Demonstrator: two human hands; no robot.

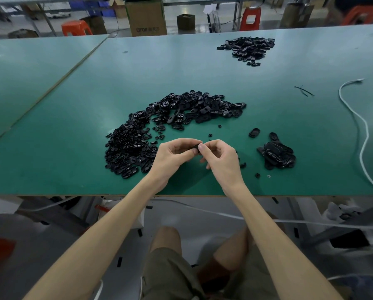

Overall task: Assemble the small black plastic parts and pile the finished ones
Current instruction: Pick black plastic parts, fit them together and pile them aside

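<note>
Both grips are curled tight, the left hand (174,155) and right hand (221,158) pinching one small black part (195,147) between them over the bench (72,148), so the halves probably want pressing squarely together before it joins the pile (276,155) at three o'clock.

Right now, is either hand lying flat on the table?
No, the left hand and right hand pinch a black part above the table.
</note>
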